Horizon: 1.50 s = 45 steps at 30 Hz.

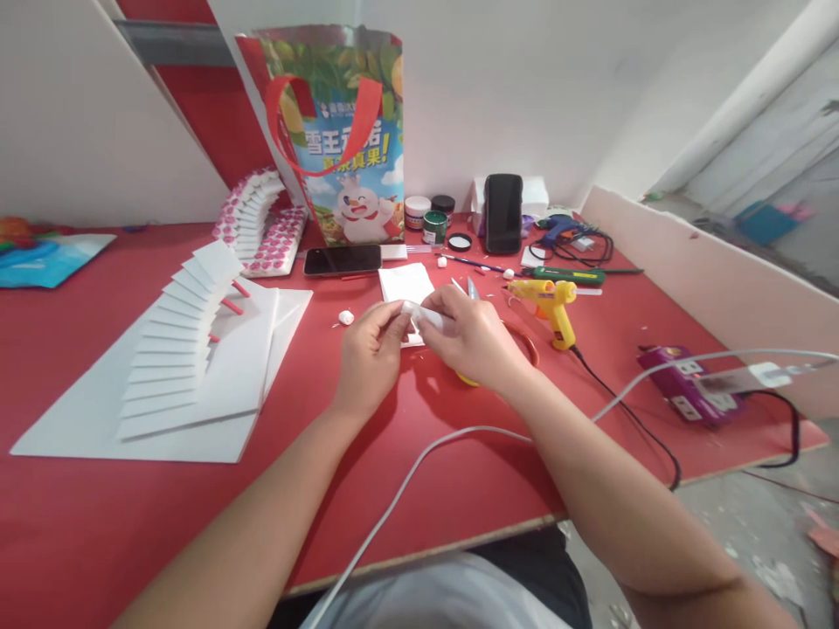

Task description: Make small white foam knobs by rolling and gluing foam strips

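Observation:
Both my hands meet over the middle of the red table (419, 489). My left hand (370, 354) pinches one end of a small white paper roll (435, 321), and my right hand (481, 336) is closed round its other part. Whether it is tissue or thin foam sheet I cannot tell. Just beyond the fingers lies a square white sheet (405, 281). Partly covered by my right hand is a pair of scissors (530, 342) with orange and yellow handles. A small white ball (346, 318) sits left of my left hand.
Fanned white steps (174, 341) stand on white boards (79, 419) at left. A yellow glue gun (554, 306) and purple box (688, 384) are at right. Behind are a printed bag (354, 131), paint jars (433, 227) and phones (503, 214). A white cable (419, 467) crosses the front.

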Motion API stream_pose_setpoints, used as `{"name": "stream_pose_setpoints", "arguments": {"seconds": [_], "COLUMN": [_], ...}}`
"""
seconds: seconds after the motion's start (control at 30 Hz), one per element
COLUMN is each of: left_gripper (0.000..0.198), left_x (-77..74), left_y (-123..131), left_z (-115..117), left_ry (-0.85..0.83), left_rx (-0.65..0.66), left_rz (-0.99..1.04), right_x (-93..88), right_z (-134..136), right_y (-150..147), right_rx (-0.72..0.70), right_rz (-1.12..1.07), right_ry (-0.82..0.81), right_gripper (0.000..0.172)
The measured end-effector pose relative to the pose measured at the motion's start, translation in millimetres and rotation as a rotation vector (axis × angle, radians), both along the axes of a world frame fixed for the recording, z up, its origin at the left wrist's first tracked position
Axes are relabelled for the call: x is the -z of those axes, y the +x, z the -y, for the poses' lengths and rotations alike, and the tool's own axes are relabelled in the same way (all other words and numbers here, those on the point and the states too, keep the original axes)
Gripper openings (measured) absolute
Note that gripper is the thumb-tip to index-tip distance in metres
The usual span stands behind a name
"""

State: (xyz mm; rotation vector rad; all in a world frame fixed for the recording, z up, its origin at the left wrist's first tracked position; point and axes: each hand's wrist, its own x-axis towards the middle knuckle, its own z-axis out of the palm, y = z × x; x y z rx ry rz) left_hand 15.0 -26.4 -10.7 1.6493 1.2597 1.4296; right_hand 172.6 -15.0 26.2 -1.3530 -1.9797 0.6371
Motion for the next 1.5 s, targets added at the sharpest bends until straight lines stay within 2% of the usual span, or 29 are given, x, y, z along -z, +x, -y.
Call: {"name": "stream_pose_setpoints", "arguments": {"seconds": [0.13,0.27,0.33,0.43,0.57,0.67,0.73,0.87,1.0,1.1,1.3,1.4,1.5], "left_gripper": [0.017,0.020,0.021,0.019,0.020,0.022,0.023,0.023,0.024,0.023,0.022,0.022,0.022], "left_x": [-1.1,2.0,3.2,2.5,-1.4,-4.1,-5.0,-4.5,-3.3,-2.4,0.5,0.1,-1.3], "left_y": [0.3,-0.3,-2.4,-7.3,-10.6,-9.8,-9.2,-9.7,-10.4,-9.9,-6.7,-4.2,-1.4], "left_z": [-2.5,-5.6,-6.9,-8.2,-7.6,-6.1,-5.5,-5.8,-6.1,-6.1,-5.8,-3.8,-0.4], "left_ry": [-0.150,-0.214,-0.204,-0.166,-0.125,-0.112,-0.099,-0.077,-0.071,-0.090,-0.136,-0.159,-0.136], "left_rx": [0.040,0.097,0.086,0.086,0.164,0.190,0.187,0.179,0.175,0.166,0.112,0.068,0.018], "left_rz": [0.149,0.270,0.253,0.191,0.125,0.074,0.052,0.024,0.007,0.027,0.112,0.138,0.111], "right_x": [0.3,-1.9,-3.6,-7.4,-11.8,-11.4,-10.2,-9.4,-10.3,-10.2,-5.6,-1.6,2.0], "right_z": [-4.0,-2.6,-2.1,-5.4,-13.8,-15.3,-13.5,-9.4,-9.2,-9.6,-9.3,-6.8,-1.0], "right_y": [4.0,5.6,6.6,10.9,17.6,17.7,15.5,11.2,10.2,10.7,9.2,3.5,-4.8], "right_rx": [-0.056,-0.059,-0.065,-0.062,-0.045,-0.148,-0.207,-0.236,-0.254,-0.277,-0.246,-0.097,0.054], "right_rz": [-0.096,0.133,0.158,-0.138,-0.657,-0.791,-0.780,-0.762,-0.783,-0.703,-0.339,-0.178,-0.109], "right_ry": [-0.107,0.051,0.053,-0.146,-0.606,-0.877,-0.920,-0.832,-0.818,-0.769,-0.399,-0.167,-0.013], "right_gripper": [0.001,0.005,0.007,0.023,0.045,0.041,0.034,0.026,0.024,0.022,0.028,0.032,0.031]}}
